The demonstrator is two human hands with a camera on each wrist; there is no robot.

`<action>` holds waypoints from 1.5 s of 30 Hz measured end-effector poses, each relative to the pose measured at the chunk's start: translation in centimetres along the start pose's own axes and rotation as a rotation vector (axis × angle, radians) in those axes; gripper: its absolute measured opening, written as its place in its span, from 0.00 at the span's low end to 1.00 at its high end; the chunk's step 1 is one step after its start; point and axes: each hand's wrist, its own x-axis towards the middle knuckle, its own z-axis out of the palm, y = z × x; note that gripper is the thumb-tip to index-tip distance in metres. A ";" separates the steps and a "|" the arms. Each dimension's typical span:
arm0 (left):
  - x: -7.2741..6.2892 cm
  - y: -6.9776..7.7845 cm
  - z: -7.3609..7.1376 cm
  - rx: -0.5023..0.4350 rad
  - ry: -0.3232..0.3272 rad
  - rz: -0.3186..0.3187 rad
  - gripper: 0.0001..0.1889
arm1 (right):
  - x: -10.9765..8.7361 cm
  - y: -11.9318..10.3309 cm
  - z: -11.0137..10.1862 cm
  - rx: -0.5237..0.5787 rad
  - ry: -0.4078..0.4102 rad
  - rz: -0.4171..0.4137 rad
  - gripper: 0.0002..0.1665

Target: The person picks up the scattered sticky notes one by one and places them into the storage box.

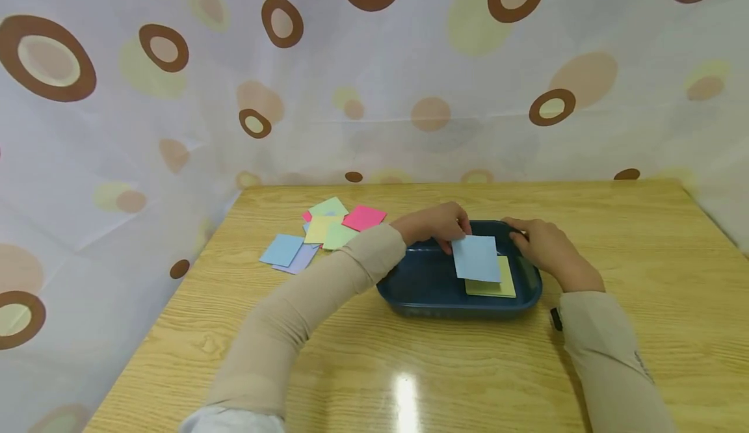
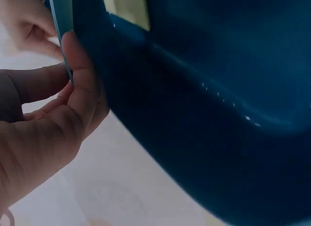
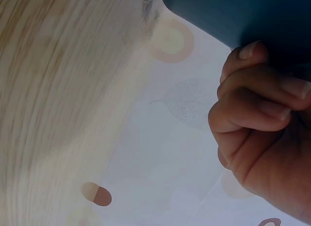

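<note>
A blue square paper note [image 1: 476, 259] is pinched at its upper left corner by my left hand [image 1: 435, 222], over a dark blue tray [image 1: 424, 283]. In the left wrist view the note [image 2: 62, 17] is seen nearly edge-on between thumb and fingertips of the left hand [image 2: 58, 104]. Below it in the tray lie yellow notes [image 1: 508, 285], partly covered by the blue one. My right hand [image 1: 547, 248] grips the tray's far right corner. In the right wrist view its curled fingers [image 3: 250, 109] sit against the tray's outer wall [image 3: 214, 14].
Left of the tray, loose notes in several colours lie overlapping on the wooden table [image 1: 193, 348]: a pink note [image 1: 364, 217], a yellow note [image 1: 322, 228], a blue note [image 1: 281, 249] and others. A patterned curtain [image 1: 363, 147] hangs behind the table and along its left.
</note>
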 end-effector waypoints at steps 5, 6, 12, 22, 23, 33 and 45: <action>1.2 0.7 1.5 0.124 -0.028 -0.003 0.11 | -0.2 0.2 0.0 0.024 0.004 -0.009 0.26; 1.4 0.9 1.6 0.141 -0.029 -0.009 0.11 | -0.3 0.2 -0.1 0.027 0.005 -0.012 0.26; 2.4 1.7 2.6 0.259 -0.032 -0.064 0.13 | -0.3 0.3 -0.1 0.025 0.004 -0.028 0.26; 3.5 1.7 3.7 0.320 -0.021 -0.131 0.03 | -0.2 0.2 0.0 0.028 -0.007 -0.011 0.26; 3.6 1.6 3.7 0.332 -0.022 -0.133 0.03 | -0.2 0.3 0.1 0.026 -0.006 -0.010 0.26; 3.3 1.7 4.4 0.433 -0.024 -0.141 0.14 | -0.1 0.4 0.0 0.014 -0.011 0.003 0.27; 2.0 2.1 4.5 0.674 -0.090 -0.005 0.27 | -0.1 0.2 -0.2 0.011 -0.005 -0.016 0.27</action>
